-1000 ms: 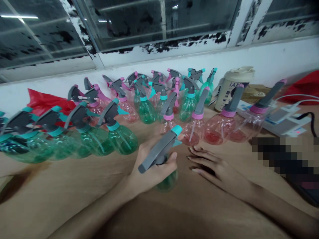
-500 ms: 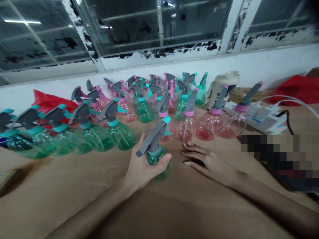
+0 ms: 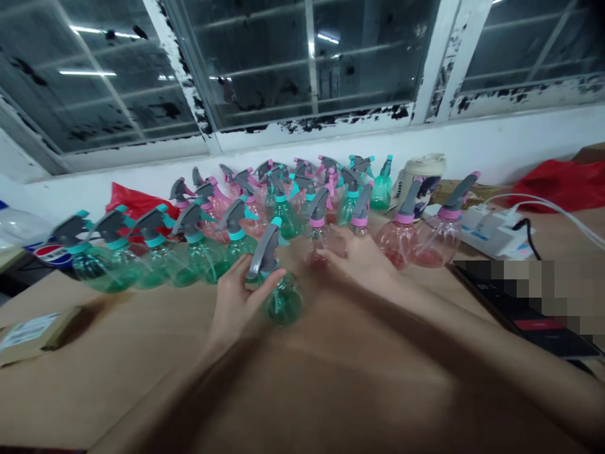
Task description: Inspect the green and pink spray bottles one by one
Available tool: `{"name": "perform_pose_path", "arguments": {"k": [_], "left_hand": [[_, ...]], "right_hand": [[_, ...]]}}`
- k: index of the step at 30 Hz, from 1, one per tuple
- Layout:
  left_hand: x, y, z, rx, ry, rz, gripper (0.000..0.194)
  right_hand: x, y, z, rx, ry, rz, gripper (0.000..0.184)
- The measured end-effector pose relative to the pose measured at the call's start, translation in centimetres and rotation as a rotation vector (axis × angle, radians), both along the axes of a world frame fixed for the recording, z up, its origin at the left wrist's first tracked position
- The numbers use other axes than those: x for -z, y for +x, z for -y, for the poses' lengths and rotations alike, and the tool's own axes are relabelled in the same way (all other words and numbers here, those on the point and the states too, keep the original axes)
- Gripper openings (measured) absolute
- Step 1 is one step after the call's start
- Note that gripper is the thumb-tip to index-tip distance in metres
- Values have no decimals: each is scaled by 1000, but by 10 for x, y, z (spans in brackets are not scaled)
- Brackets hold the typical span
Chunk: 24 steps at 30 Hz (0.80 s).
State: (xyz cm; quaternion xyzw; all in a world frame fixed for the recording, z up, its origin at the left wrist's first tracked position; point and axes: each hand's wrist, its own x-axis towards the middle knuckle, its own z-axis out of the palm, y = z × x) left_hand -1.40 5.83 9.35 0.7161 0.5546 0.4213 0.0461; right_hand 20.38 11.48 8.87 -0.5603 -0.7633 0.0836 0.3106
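- Right hand [image 3: 371, 258] has left its resting place on the counter [image 3: 142, 353] since half a second ago and now reaches in among the front pink bottles; left hand [image 3: 236, 293] has brought its green spray bottle [image 3: 286, 299] closer to the green row.
- That green spray bottle stands between the two hands, nearer the left one, whose thumb and fingers are closed around its neck just under the grey trigger head.
- Right hand has thumb and fingers parted beside the leftmost front pink spray bottle [image 3: 316, 237] and covers most of the second pink spray bottle [image 3: 361, 212]; blur hides whether it has hold of either.
- Front pink spray bottles: four, counting a third [image 3: 401, 236] and a fourth [image 3: 437, 239] to the right of the hand.
- Green row [image 3: 239, 246] at left: five spray bottles, side by side, plus the one in the left hand, making six green ones in front.
- Back cluster [image 3: 286, 211] along the wall: pink and green spray bottles mixed, overlapping too much for a sure count.
- Red plastic bags: two, one behind the green row [image 3: 135, 202], one at far right [image 3: 562, 183].
- Single items: one lidded coffee cup [image 3: 422, 173], one Pepsi-labelled bottle [image 3: 40, 236], one cardboard package [image 3: 42, 334].
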Motion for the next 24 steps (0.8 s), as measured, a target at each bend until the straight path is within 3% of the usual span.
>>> {"name": "perform_pose_path", "arguments": {"k": [6, 12, 24], "left_hand": [[0, -7, -17, -29, 0, -54, 30], [3, -4, -36, -38, 22, -61, 26], [4, -1, -64, -12, 57, -80, 31]], "right_hand": [[1, -23, -23, 63, -38, 22, 74], [5, -30, -39, 101, -58, 41, 62], [8, -12, -45, -53, -28, 102, 55]]}}
